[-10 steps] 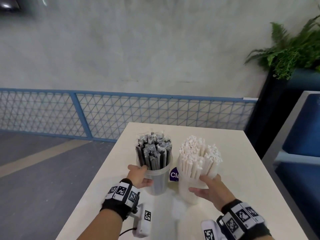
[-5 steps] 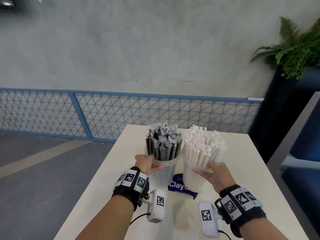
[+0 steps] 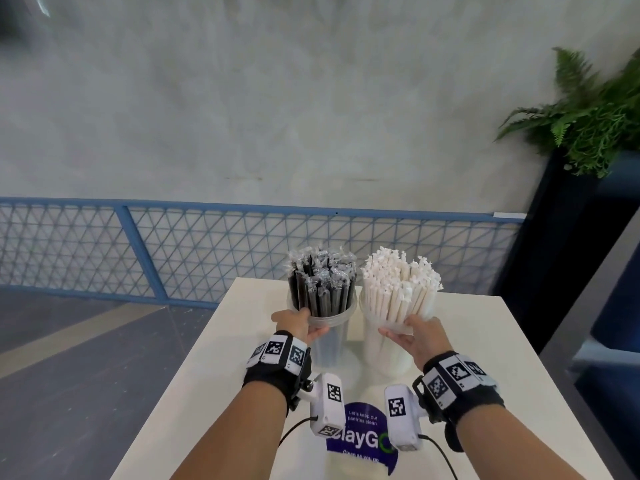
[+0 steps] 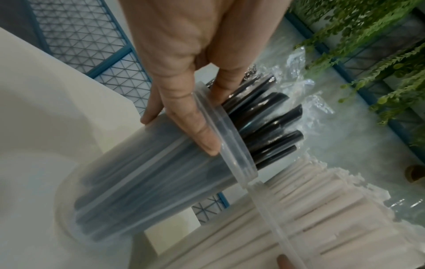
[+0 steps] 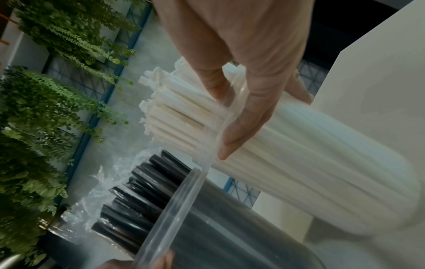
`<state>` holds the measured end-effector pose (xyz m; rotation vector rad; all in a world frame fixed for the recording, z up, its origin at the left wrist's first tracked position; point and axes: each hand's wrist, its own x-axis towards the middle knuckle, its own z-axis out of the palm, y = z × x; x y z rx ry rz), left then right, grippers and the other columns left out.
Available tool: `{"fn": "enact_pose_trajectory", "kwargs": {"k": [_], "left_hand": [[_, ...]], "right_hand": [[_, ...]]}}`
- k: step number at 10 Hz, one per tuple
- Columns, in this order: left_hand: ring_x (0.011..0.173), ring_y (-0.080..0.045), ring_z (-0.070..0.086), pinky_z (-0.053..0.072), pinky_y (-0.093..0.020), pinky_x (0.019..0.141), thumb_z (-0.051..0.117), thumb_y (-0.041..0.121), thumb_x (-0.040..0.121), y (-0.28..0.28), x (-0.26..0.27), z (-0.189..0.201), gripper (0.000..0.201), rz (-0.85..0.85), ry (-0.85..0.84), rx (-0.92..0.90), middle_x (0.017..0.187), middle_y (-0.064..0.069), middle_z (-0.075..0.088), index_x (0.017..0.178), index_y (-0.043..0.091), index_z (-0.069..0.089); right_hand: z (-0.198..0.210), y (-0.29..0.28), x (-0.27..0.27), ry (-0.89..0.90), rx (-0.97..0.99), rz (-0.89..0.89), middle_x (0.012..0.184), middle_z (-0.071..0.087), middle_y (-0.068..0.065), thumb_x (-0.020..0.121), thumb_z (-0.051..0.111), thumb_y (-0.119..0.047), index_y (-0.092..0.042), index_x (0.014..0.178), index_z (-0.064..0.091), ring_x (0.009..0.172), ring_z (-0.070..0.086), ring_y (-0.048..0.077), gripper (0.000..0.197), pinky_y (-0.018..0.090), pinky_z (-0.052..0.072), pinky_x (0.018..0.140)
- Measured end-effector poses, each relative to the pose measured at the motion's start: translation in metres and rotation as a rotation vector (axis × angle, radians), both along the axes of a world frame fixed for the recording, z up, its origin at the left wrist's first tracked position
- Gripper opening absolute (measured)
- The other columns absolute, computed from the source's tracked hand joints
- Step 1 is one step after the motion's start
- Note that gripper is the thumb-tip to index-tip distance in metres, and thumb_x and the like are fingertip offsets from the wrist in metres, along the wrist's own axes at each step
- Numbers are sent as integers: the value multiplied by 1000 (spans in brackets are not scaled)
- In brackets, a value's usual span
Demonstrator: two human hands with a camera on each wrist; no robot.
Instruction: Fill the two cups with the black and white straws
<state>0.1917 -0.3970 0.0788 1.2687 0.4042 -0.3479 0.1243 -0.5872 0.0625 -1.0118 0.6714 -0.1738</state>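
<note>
Two clear plastic cups stand side by side on the white table (image 3: 478, 344). The left cup (image 3: 329, 344) is packed with wrapped black straws (image 3: 322, 289); my left hand (image 3: 298, 323) grips its rim, thumb inside against the straws (image 4: 264, 116), fingers (image 4: 197, 131) on the outer wall. The right cup (image 3: 388, 351) is packed with white straws (image 3: 401, 285); my right hand (image 3: 415, 336) grips its rim the same way, thumb on the white straws (image 5: 179, 112), fingers (image 5: 243, 131) outside. Both cup rims touch in the wrist views.
A purple ClayGo sticker (image 3: 363, 441) lies on the table near me, between my wrists. Beyond the table's far edge runs a blue mesh railing (image 3: 207, 251). A fern in a dark planter (image 3: 588, 133) stands at the right, with a blue seat (image 3: 620, 306) beside the table.
Both hands have moved the two full cups away from me toward the table's far end, uncovering the purple sticker. The grips on the rims are unchanged.
</note>
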Motion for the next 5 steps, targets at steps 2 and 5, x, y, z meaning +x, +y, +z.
{"fn": "enact_pose_trajectory", "kwargs": {"k": [2, 5], "left_hand": [[59, -28, 57, 51, -26, 36, 41, -2, 93, 1, 4, -24, 33, -8, 44, -6, 76, -18, 56, 125, -12, 40], [72, -22, 57, 48, -39, 74, 48, 27, 95, 24, -51, -15, 63, -188, 44, 156, 110, -13, 50, 144, 10, 13]], "right_hand": [[-23, -6, -1, -49, 37, -9, 126, 52, 29, 86, 43, 6, 0, 126, 39, 80, 70, 39, 40, 31, 60, 61], [-3, 8, -65, 1, -93, 133, 125, 49, 8, 94, 48, -8, -10, 142, 23, 90, 64, 37, 55, 42, 52, 72]]}}
